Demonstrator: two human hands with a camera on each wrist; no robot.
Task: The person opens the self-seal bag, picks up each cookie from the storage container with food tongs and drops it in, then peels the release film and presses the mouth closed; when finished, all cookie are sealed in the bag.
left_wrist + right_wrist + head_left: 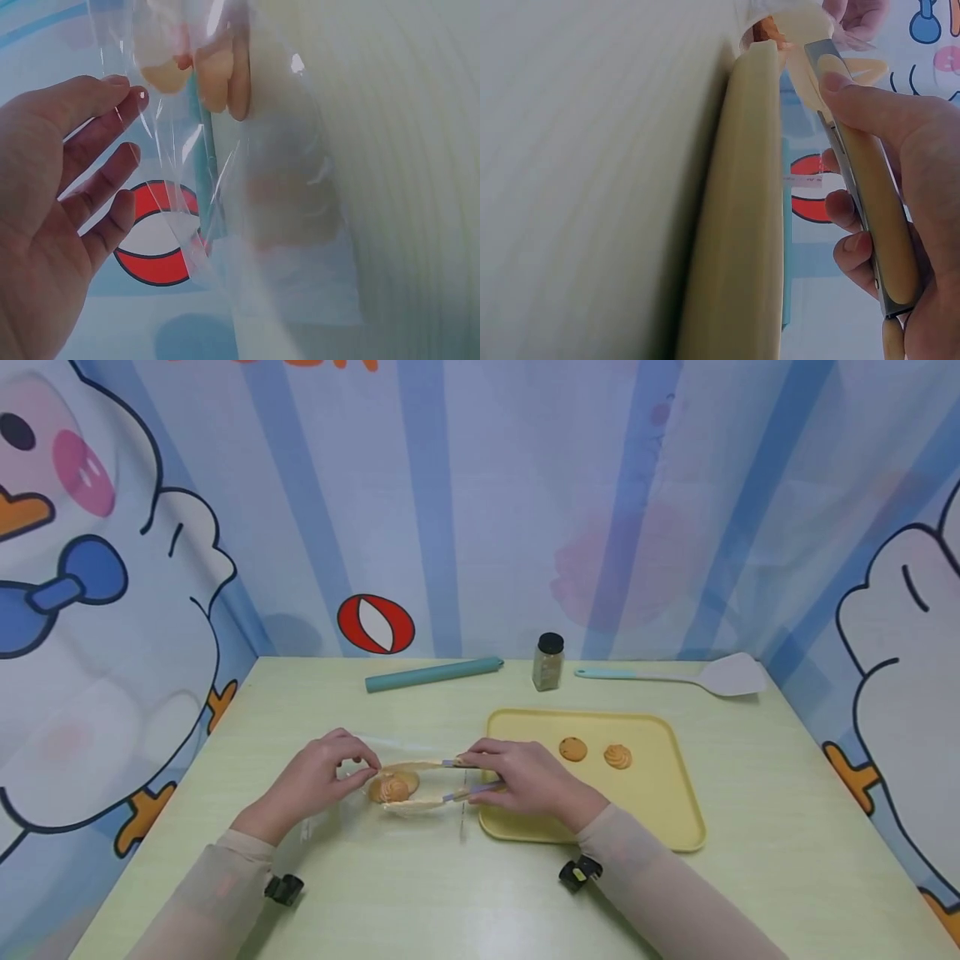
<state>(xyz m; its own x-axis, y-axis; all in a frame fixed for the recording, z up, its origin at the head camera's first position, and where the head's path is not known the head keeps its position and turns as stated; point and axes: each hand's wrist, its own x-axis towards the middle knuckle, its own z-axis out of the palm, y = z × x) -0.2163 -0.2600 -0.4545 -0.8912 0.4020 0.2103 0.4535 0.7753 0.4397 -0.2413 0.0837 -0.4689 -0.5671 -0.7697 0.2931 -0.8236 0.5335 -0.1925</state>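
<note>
Between thumb and forefinger my left hand pinches the edge of a clear plastic bag; its other fingers are loosely bent. Several cookies lie together inside the bag. My right hand grips a pair of tongs by yellow-and-metal handles. The cream-coloured tips of the tongs are spread apart in the bag, near the cookies, and appear to hold nothing. Beneath my right hand is the left side of a yellow tray, which carries two cookies, one speckled and one swirled.
Along the back of the table lie a teal rolling pin-like rod and a white spatula with a light-blue handle. A small jar with a black lid stands upright between them. A printed curtain hangs behind the table.
</note>
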